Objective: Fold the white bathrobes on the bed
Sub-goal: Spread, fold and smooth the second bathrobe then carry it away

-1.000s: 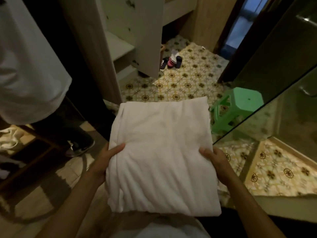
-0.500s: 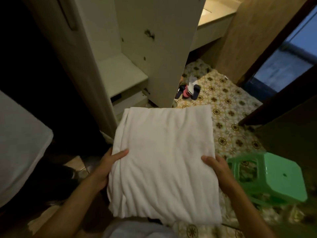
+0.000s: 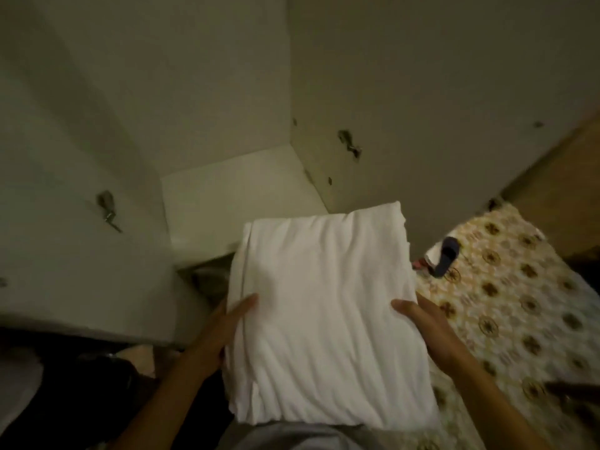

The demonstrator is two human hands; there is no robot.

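Note:
A folded white bathrobe (image 3: 324, 306) lies flat across both my hands in front of my chest. My left hand (image 3: 227, 326) holds its left edge, thumb on top and fingers hidden beneath. My right hand (image 3: 422, 323) holds the right edge the same way, thumb on the cloth. The robe's far end points at an open white wardrobe shelf (image 3: 233, 206). No bed is in view.
White wardrobe doors (image 3: 74, 157) with dark hinge marks stand left and ahead. A patterned tile floor (image 3: 506, 303) runs to the right, with slippers (image 3: 444, 258) by the wardrobe panel. A wooden wall (image 3: 565, 190) is at the far right.
I have stepped closer to the wardrobe with the folded robe still held in both hands. The green stool and doorway have left the view; the shelf now fills the middle.

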